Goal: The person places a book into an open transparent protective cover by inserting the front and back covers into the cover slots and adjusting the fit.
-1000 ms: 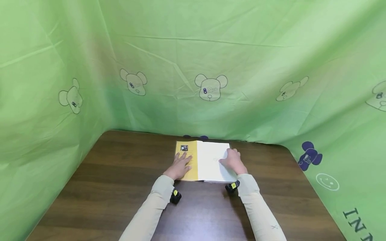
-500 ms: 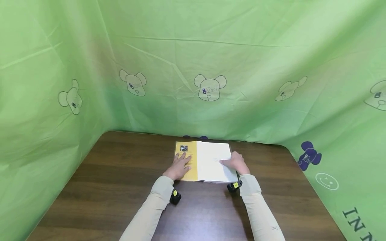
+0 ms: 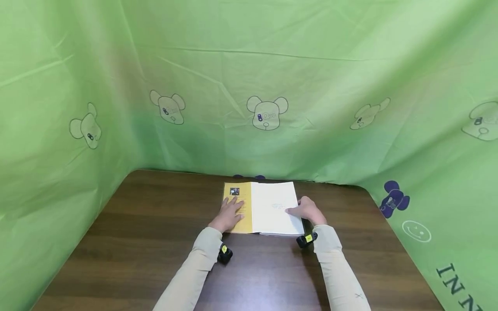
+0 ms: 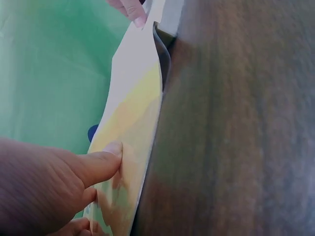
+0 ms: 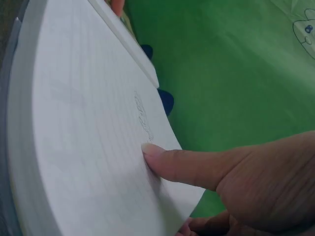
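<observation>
An open book point(image 3: 272, 192) lies near the table's far edge, its yellow flap point(image 3: 243, 224) on the left and a white page with faint lettering on the right. My left hand point(image 3: 228, 214) rests on the yellow flap with fingers spread. In the left wrist view, its thumb lies along the glossy flap. At the book's right edge my right hand point(image 3: 309, 210) grips the white page point(image 5: 93, 123), thumb on top and fingers at the outer edge, partly hidden under it. The page bows a little in the right wrist view.
Brown wooden table point(image 3: 155, 224) surrounds the book on all sides. A green cloth point(image 3: 218, 142) printed with bear heads hangs behind and on both sides. Black wrist cameras sit on both forearms.
My right hand has shifted slightly outward to the book's right edge, its fingers moving off the page top to the edge and below. The left hand stays on the flap.
</observation>
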Demonstrator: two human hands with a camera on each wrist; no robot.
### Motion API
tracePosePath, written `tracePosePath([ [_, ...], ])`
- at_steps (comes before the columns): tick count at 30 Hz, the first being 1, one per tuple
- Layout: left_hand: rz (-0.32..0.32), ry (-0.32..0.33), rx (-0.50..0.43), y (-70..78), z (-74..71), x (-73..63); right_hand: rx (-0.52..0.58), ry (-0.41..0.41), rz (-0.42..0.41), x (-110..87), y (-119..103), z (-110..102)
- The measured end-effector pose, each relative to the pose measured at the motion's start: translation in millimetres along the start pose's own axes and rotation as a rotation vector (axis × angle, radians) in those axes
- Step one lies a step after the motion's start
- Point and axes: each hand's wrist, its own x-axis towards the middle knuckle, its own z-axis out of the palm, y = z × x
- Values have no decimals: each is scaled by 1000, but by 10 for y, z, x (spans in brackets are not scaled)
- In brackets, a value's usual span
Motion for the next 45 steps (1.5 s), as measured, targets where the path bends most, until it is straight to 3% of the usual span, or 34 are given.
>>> tracePosePath([
  [8, -10, 27, -37, 26, -8, -9, 35, -43, 11, 15, 77, -41],
  [13, -33, 24, -53, 35, 2, -18, 22, -56, -58, -31, 100, -103],
  [21, -38, 30, -59, 13, 22, -19, 27, 32, -250, -114, 30, -229],
  [29, -54, 32, -58, 0, 30, -7, 93, 135, -285, -160, -96, -244],
  [45, -48, 42, -71, 2, 16, -18, 108, 183, -354, -208, -215, -263],
])
